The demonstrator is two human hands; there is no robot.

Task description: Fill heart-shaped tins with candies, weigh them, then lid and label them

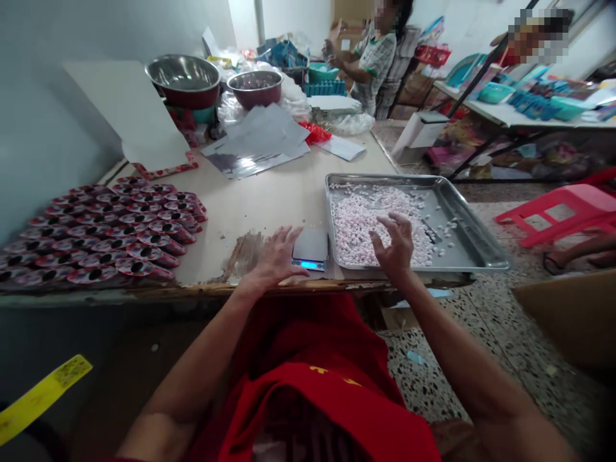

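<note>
Left hand: the wearer's left hand [273,256], palm down at the front of the table [283,196], fingers spread apart and pointing forward, just beside the scale; whether the fingertips touch it cannot be told.
Right hand: the right hand [397,247] is over the pellets, fingers bent and thumb held apart from them, a gap between; whether it touches any pellets is unclear.
Scale: a small flat scale [310,242], between the two hands near the table's front edge, its display [310,264] lit blue, the digits too small to read.
Tray: a shallow metal tray [474,247] on the right side of the table, just beside the scale.
Pellets: small, pale pinkish pellets [353,224], heaped over the tray's left and middle, with a few scattered toward its right.
Packs: red patterned packs [103,244], each with a dark oval spot on top, standing in close rows at the table's left.
Back of the table: silvery sheets [262,138], a red bag [315,133] and two metal bowls, one large [183,83], one smaller [255,90].
Beyond: a person in a pale checked shirt [382,64] stands past the table's far end; a red plastic stool [572,208] is on the speckled floor [433,337] at the right.
</note>
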